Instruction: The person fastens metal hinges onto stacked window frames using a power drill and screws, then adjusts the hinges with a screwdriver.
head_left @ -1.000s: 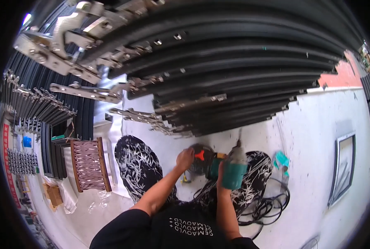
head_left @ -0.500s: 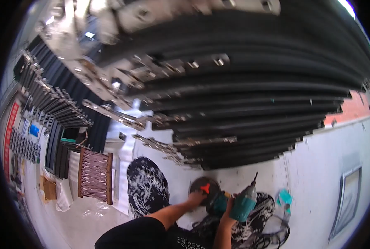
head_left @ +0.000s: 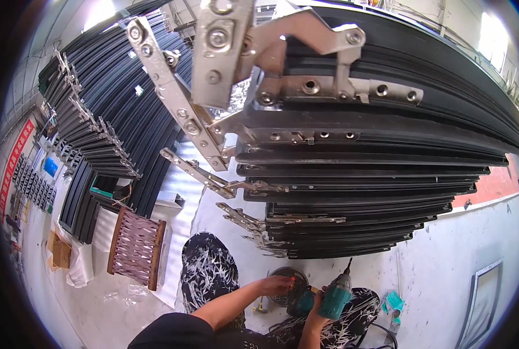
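Note:
My right hand (head_left: 317, 303) grips a teal cordless drill (head_left: 336, 298) with a long dark bit, which points up and away toward the stack. Over a round dark dish (head_left: 284, 272) my left hand (head_left: 277, 284) has its fingers curled together; what they hold, if anything, is too small to make out. A bit of something orange-red (head_left: 292, 280) shows at its fingertips. Above and ahead of both hands rises a stack of black frames (head_left: 376, 168). Silver hinge arms (head_left: 178, 104) with rivets and holes stick out from the stack's left ends.
More black frames (head_left: 125, 87) with metal arms stand at left. A brown woven rack (head_left: 136, 247), a cardboard box (head_left: 59, 250) and clear plastic film lie on the pale floor. Near my right knee are a turquoise object (head_left: 394, 302) and dark cables; a yellow-handled tool (head_left: 260, 305) lies by the dish.
My view has tilted up, so the stack sits lower and sharper. My left hand has lifted slightly over the dish, covering most of the orange-red thing. The right hand keeps the drill.

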Motion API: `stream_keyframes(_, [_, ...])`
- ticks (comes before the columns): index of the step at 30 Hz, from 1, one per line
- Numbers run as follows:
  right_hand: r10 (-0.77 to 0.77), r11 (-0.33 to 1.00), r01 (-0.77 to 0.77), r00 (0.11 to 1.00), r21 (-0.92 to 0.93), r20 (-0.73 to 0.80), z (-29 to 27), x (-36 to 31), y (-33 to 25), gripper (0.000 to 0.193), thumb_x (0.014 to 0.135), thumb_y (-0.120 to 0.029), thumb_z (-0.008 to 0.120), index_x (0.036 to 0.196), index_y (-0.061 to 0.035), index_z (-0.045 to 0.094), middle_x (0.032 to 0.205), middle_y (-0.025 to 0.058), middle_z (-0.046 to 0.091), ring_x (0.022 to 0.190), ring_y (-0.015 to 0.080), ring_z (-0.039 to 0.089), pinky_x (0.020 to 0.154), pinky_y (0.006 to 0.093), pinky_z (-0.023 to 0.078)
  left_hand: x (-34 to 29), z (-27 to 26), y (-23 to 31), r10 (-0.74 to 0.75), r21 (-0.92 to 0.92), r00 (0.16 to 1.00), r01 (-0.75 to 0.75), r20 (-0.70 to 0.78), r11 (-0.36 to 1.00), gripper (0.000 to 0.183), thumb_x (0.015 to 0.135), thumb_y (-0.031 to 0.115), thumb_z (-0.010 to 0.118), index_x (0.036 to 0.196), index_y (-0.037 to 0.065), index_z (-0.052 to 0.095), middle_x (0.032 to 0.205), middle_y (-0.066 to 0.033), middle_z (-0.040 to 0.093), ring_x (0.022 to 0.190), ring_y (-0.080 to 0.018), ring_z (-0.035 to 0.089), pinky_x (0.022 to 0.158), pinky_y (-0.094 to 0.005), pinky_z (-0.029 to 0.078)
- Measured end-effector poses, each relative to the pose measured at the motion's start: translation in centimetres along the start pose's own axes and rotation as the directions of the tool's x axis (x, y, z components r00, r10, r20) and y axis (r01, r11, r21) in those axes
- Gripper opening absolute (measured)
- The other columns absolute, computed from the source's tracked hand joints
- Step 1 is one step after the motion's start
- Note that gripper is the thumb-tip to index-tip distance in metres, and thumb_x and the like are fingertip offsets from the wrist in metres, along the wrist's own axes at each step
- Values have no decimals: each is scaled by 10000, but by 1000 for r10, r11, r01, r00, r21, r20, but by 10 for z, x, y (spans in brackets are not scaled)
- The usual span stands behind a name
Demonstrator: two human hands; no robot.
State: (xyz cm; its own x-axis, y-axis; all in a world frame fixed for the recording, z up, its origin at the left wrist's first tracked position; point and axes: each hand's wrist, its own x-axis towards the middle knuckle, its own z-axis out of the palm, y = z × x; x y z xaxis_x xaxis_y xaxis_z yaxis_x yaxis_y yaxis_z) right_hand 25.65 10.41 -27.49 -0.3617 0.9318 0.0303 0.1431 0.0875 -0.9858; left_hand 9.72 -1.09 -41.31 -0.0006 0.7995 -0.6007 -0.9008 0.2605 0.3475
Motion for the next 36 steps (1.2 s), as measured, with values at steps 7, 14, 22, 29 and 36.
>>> stream_keyframes(7, [-185,974,197,977,-113,104,0,-1,-26,195,853,-37,637,1042,-3,610,980,80,644,877,204,603,773,330,489,-93,113,42,208,-234,863,-108,460,966,150,952,148,537,1081,76,512,1043,-40,551,985,-154,531,851,-282,446])
stream_keyframes(14, [-337,903,381,915,-200,221,-1,-9,-88,246,844,-39,628,1089,-18,608,997,78,644,904,212,612,802,336,481,-192,182,117,208,164,922,-271,326,948,214,979,202,496,1131,53,516,857,-37,581,757,-118,547,656,-220,444])
stream_keyframes(22, [-437,565,736,651,-373,621,-18,-13,-185,340,799,-113,649,1134,-70,612,1111,113,618,1030,327,578,901,416,451,-247,216,158,488,-173,872,-477,27,862,144,966,189,526,1034,64,553,1166,-127,616,1009,-206,631,813,-289,521])
stream_keyframes(29, [-120,935,337,595,-112,795,-19,-19,-199,371,891,-122,480,1217,53,507,1169,176,587,1046,278,592,912,375,476,-247,220,154,564,-409,826,-509,18,758,182,914,218,616,1002,63,583,957,-40,614,864,-142,567,736,-254,466])
stream_keyframes(36, [-163,818,543,537,-191,828,-12,-20,-203,300,865,-29,544,1141,90,547,1036,141,645,882,191,650,756,284,543,-258,222,155,592,-458,804,-510,46,728,204,887,236,651,995,76,585,920,-37,610,848,-132,556,683,-233,438])
